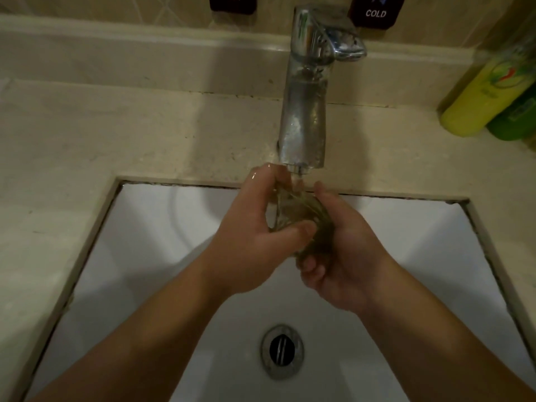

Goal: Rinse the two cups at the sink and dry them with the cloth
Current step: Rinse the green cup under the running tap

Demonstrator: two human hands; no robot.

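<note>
Both forearms enter from 6 o'clock and converge over the white sink basin (150,256). A clear glass cup (298,219) is held between the two hands directly beneath the chrome tap (307,111) spout, at 12 o'clock from the drain (282,351). The left hand (255,233) wraps the cup from 9 o'clock, thumb across its near wall, fingers curled over the rim. The right hand (342,256) cups it from 3 o'clock, fingers curled underneath. A yellow bottle (487,94) and a green bottle (519,117) stand at 2 o'clock on the counter (87,134).
</note>
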